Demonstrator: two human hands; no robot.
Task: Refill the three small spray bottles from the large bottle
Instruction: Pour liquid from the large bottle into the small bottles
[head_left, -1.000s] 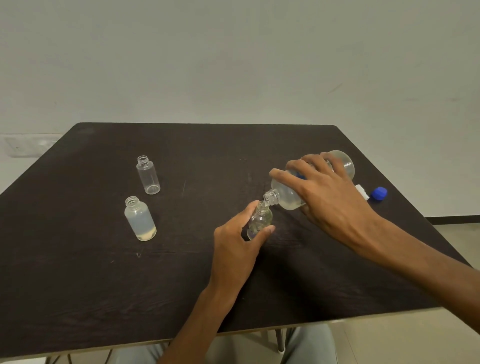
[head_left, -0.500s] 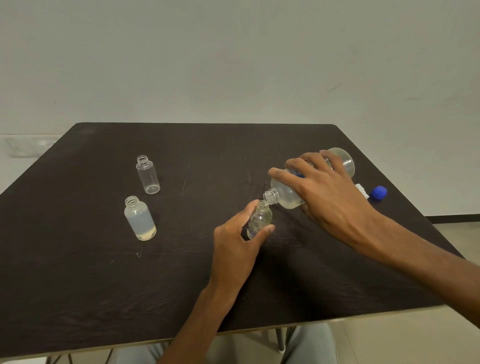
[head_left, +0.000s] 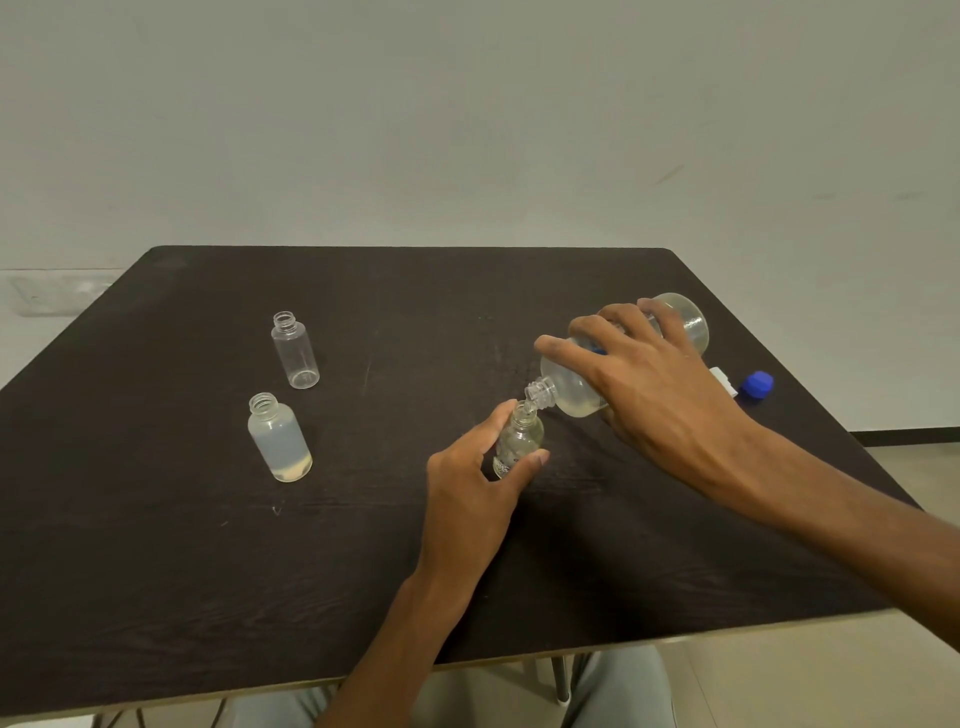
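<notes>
My right hand (head_left: 654, 395) grips the large clear bottle (head_left: 576, 387), tipped on its side with its open neck right over the mouth of a small clear bottle (head_left: 519, 439). That small bottle stands upright on the dark table (head_left: 156, 571), pinched between thumb and fingers of my left hand (head_left: 467, 493). Two more small open bottles stand to the left: a frosted one (head_left: 279, 439) with a little liquid at its bottom, and a clear one (head_left: 295, 351) behind it.
A blue cap (head_left: 757, 385) and a small white piece (head_left: 723, 379) lie on the table near its right edge, behind my right wrist. A pale wall stands beyond the table's far edge. My knees show under the near edge.
The large bottle and both hands have stayed almost in place over the small bottle. The two bottles on the left have not moved.
</notes>
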